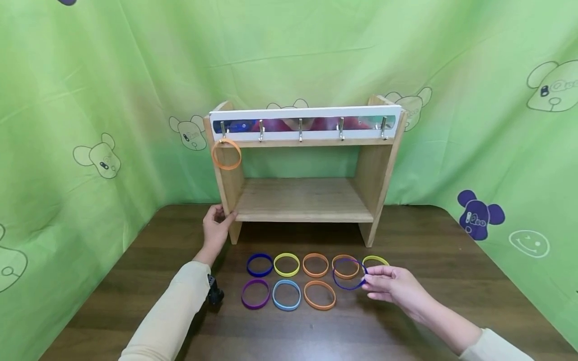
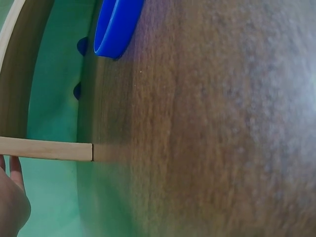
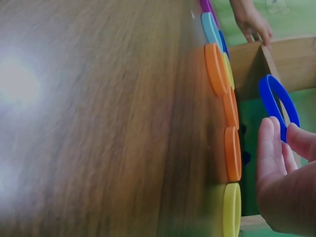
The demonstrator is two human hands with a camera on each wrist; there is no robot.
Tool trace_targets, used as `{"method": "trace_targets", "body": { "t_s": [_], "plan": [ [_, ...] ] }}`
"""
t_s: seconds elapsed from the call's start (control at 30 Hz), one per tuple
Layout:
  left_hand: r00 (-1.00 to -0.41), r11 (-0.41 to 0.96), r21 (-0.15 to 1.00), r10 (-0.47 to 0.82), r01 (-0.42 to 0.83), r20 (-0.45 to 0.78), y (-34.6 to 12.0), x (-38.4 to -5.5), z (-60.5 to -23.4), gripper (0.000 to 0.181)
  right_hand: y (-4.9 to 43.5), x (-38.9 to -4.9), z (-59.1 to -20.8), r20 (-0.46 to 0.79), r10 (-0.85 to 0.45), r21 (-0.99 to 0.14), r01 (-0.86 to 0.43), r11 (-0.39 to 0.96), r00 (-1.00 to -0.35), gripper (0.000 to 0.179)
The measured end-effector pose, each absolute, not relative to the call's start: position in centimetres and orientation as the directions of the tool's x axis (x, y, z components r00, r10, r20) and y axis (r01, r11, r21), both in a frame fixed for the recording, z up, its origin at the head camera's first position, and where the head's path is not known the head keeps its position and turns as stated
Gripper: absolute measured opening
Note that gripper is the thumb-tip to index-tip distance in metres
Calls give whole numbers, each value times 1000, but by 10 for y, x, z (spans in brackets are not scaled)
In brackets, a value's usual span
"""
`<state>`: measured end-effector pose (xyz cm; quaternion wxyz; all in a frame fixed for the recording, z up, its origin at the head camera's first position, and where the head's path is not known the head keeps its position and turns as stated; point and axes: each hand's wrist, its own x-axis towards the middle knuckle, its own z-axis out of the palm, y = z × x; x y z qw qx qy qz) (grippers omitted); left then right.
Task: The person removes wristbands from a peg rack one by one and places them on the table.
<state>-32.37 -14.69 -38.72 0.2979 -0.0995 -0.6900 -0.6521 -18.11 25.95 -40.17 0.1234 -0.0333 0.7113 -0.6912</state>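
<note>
My right hand (image 1: 399, 291) pinches a dark blue wristband (image 1: 335, 279) between thumb and fingers, held above the tabletop. In the right wrist view this blue band (image 3: 266, 96) stands out from the fingertips. At the lower left of a small wooden shelf (image 1: 302, 198), my left hand (image 1: 215, 233) grips the side panel, thumb toward the front edge. The left wrist view shows only part of that hand (image 2: 12, 202) against the panel (image 2: 49, 149). An orange wristband (image 1: 213, 155) hangs from the leftmost hook (image 1: 223, 129) of the white hook rail (image 1: 280, 136).
Rows of wristbands lie before the shelf: another dark blue one (image 1: 259, 274), yellow (image 1: 286, 275), purple (image 1: 255, 306), light blue (image 1: 286, 307) and several orange (image 1: 319, 307). A second yellow band (image 1: 376, 258) lies behind my right hand. A green curtain (image 1: 135, 100) surrounds the brown table (image 1: 149, 260).
</note>
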Motion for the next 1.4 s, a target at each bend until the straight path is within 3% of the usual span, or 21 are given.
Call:
{"method": "trace_targets", "body": {
  "t_s": [0.73,1.0,1.4],
  "plan": [
    [-797,155,832,-237,533,555,-147,-324,-389,25,283,-181,-428,-224,-350,-974,196,114,-910,33],
    [-786,175,825,-250,538,565,-147,-325,-389,25,281,-179,-427,-234,-327,-970,198,140,-915,33],
    [-790,169,824,-235,541,567,-147,-323,-388,25,275,-176,-425,-180,-240,-952,108,287,-954,34]
  ]
}}
